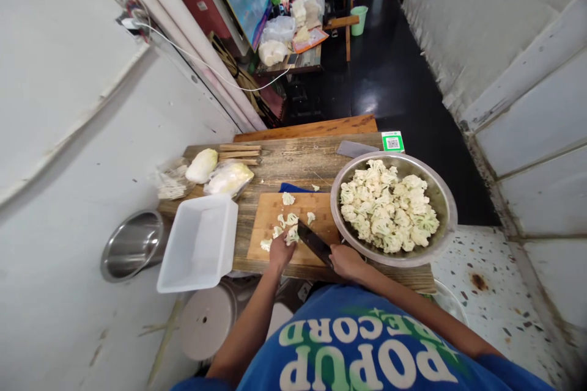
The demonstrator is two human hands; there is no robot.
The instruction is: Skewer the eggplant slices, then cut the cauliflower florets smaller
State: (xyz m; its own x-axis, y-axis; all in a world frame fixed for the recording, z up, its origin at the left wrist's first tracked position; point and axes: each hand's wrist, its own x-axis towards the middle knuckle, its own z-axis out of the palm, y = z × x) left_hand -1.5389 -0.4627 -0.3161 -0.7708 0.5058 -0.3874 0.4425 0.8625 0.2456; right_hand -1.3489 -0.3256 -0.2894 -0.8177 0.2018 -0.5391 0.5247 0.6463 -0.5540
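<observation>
My left hand is closed on a cauliflower floret over the front of a wooden cutting board. In my right hand is the handle of a dark kitchen knife, its blade pointing away and left, with the tip close beside that floret. Several small cauliflower pieces lie scattered on the board around the blade and my left hand. To the right of the board, a wide metal bowl holds a heap of cut cauliflower.
Left of the board, a white plastic tub overhangs the table edge beside a steel pot. Behind it lie wrapped cabbages and wooden sticks. A grey flat blade and a QR-code card lie at the back right.
</observation>
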